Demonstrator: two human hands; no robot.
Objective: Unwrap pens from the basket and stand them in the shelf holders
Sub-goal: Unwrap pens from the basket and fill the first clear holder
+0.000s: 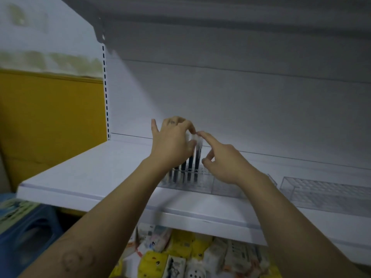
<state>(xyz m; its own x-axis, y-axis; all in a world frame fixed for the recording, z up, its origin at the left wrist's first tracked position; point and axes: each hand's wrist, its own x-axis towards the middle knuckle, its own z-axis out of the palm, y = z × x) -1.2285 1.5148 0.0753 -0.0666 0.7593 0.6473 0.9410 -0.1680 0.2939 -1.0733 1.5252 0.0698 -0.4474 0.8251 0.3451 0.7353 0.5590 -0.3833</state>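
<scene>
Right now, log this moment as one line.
pens: upright in clear holder | left hand: grips pen tops | right hand: index finger touches a pen top

No legible text; print on packets (pixel 160 255) below shelf too blurred.

Both forearms (pixel 120 207) are bare, and the left hand (pixel 170 141) bears a dark mark.

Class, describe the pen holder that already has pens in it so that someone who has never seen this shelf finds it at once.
Find the white metal shelf. Clear plastic grid holders stand along its front; take the leftmost clear holder, beneath the left hand and right hand. It alone has dark upright pens in it, while the clear holder at the right looks empty.
</scene>
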